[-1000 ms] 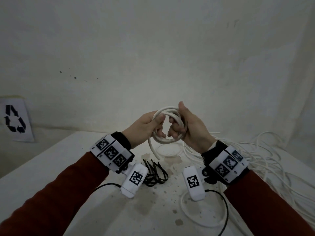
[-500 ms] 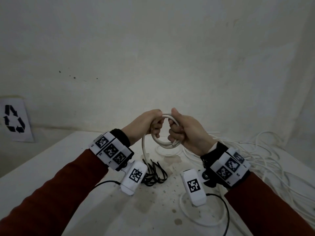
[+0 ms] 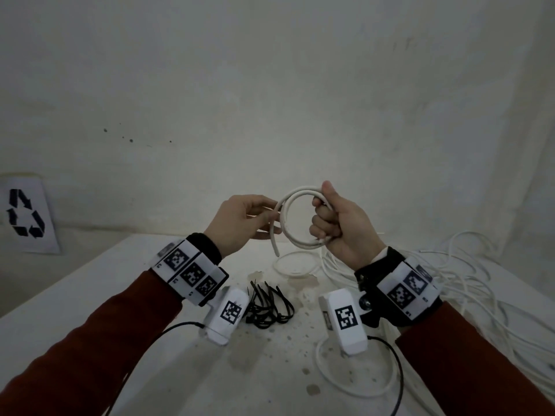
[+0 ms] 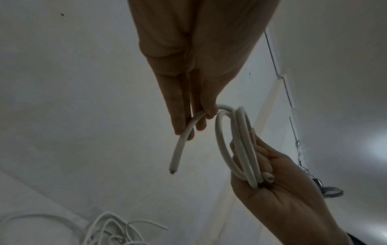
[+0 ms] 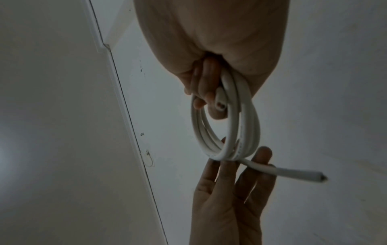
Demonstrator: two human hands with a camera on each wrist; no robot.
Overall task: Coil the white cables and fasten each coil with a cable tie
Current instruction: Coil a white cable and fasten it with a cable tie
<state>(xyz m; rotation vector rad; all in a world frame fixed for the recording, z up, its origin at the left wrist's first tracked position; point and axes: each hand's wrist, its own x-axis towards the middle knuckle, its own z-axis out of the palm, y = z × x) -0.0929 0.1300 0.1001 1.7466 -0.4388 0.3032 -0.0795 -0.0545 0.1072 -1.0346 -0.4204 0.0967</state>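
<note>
Pale, bare walls rise behind a white, stained tabletop [image 3: 90, 295], and the work goes on in the air above its middle. Right hand [image 3: 339, 223] is clenched round one side of a small coil [image 3: 288, 223] of white cable, fingers curled through the ring with one cut end poking out beside them. Left hand [image 3: 240, 223] pinches the other tail [image 4: 184, 136] between thumb and straight fingers, just where it leaves the ring; its free end hangs down past the fingers.

By my reading the coiling is nearly finished and the step in hand is laying that last tail in. To do it well, the left hand should sweep the tail along the same curve as the other turns, so it lies flush and does not spring out. The right hand's grip ought not to slacken: the cable looks stiff, and the turns would likely fan apart. Once the tail is trapped under the right thumb, the left hand is free to fetch a tie.

Black ties [image 3: 270, 304] lie in a bunch on the tabletop below the hands, toward the near edge. Loose cables [image 3: 480, 295] sprawl along the right edge, not yet coiled. Binding where the two ends meet would probably hold both.
</note>
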